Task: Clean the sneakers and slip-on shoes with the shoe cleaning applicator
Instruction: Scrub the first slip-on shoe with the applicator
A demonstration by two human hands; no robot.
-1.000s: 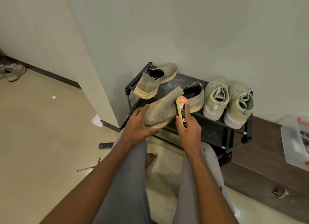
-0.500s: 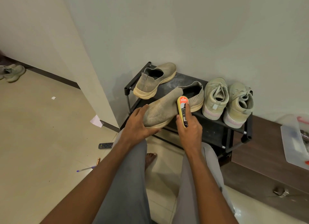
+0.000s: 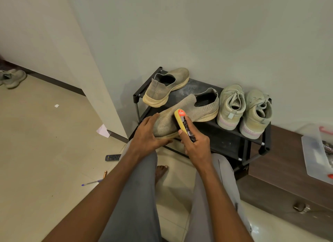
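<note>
We take the rack (image 3: 234, 133) as our landmark. At its front left edge our left hand (image 3: 146, 133) holds the toe of a slip-on (image 3: 182, 115), fingers curled over the knit and thumb under the sole. That shoe lies across the rack's top shelf, heel toward the wall. Just right of the left hand, our right hand (image 3: 196, 148) grips the applicator (image 3: 184, 124), whose yellow sponge side rests against the slip-on's upper.

We judge the task to be in its early or middle part: one slip-on is being rubbed now, and we cannot tell how much of it is clean. The second slip-on (image 3: 165, 87) sits at the rack's back left corner, untouched by either hand. The two sneakers (image 3: 245, 110) stand side by side on the rack's right half, heels toward us, apart from both hands. From their looks alone we cannot say whether they have been done.

The applicator's top carries an orange label with white lettering, too small for us to read surely. The dark label below it is also illegible.
</note>
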